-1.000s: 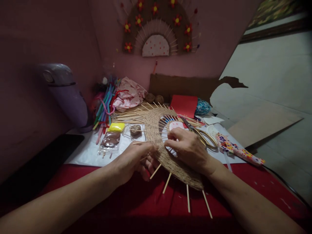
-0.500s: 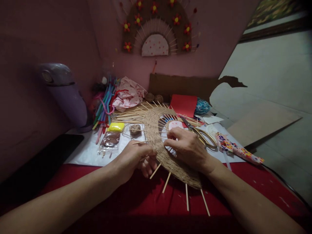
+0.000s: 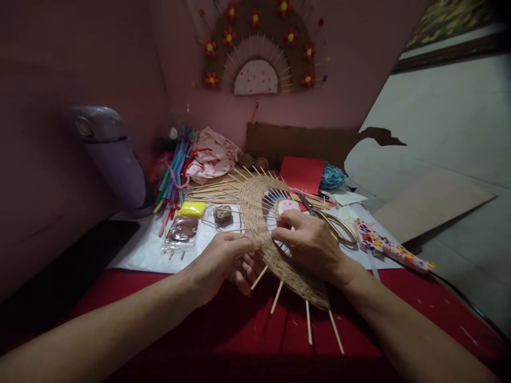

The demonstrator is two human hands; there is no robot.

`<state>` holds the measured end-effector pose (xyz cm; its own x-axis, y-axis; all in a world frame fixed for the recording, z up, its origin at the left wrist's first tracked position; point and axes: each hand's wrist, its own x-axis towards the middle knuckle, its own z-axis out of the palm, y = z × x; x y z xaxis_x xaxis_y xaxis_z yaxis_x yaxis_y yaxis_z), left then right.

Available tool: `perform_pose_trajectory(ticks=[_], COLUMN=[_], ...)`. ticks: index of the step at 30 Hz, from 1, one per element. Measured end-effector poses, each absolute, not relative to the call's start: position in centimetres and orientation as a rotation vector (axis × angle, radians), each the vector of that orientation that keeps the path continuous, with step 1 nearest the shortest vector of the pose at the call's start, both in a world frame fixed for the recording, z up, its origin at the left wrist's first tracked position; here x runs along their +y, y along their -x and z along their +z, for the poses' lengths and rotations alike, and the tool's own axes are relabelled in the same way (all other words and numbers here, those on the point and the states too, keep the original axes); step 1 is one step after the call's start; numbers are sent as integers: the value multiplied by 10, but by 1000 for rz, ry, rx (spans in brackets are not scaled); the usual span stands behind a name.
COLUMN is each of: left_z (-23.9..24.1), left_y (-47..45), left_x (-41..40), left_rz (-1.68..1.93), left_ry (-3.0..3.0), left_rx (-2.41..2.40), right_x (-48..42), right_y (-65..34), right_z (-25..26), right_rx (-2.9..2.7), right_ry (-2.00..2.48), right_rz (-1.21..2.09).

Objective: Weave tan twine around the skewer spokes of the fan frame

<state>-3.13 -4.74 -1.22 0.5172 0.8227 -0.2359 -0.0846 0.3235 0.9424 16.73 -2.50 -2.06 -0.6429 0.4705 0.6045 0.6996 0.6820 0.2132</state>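
A half-ring of woven brown twine [image 3: 255, 213], threaded over thin wooden sticks, is held tilted above the table's front. Its stick ends [image 3: 309, 322] poke out past the outer edge. My left hand [image 3: 235, 260] pinches the outer edge at the left, thumb on top and fingers curled beneath. At the inner side, my right hand [image 3: 305, 239] is closed with thumb and forefinger together near the inner sticks; whether it grips a stick or the twine is hidden. Beyond the right hand shows a dotted pink-and-white centre piece [image 3: 288, 204]. A twine ball [image 3: 222, 214] lies left of the weave.
Gold-handled scissors [image 3: 339, 229] lie right of the weave. Behind are wooden sticks [image 3: 211, 189], red card [image 3: 302, 174] and dotted cloth [image 3: 213, 154]. Yellow and brown packets [image 3: 181, 229] and a purple bottle [image 3: 115, 159] are left. A finished half-round piece [image 3: 255, 48] hangs on the wall.
The weave and my left hand have shifted very slightly to the right. Both hands keep nearly the same hold, and the whole view has moved a little.
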Motion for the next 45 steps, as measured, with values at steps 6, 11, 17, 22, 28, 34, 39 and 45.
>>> perform_pose_trajectory(ticks=[6, 11, 17, 22, 28, 34, 39, 45], left_z=[-11, -11, -10, -8, -2, -7, 3, 3], left_y=[33, 32, 33, 33, 31, 35, 45, 58], left_x=[-48, -49, -49, -52, -56, -55, -45, -16], left_rz=[662, 677, 703, 715, 890, 1424, 1869, 1560], left_ry=[-1085, -1108, -1161, -1176, -1181, -1328, -1334, -1055], left_rx=[748, 730, 760, 772, 851, 1008, 990, 1008], right_x=[-24, -24, -24, -23, -22, -20, -20, -22], right_y=[-168, -169, -169, -168, -169, -169, -169, -168], right_z=[-22, -21, -21, -22, -23, -23, -21, -23], right_rx=[-2397, -2410, -2399, -2387, -2370, -2367, -2343, -2373], right_ry=[906, 914, 919, 923, 956, 958, 953, 937], right_rz=[-601, -603, -602, -594, -591, -547, -534, -481])
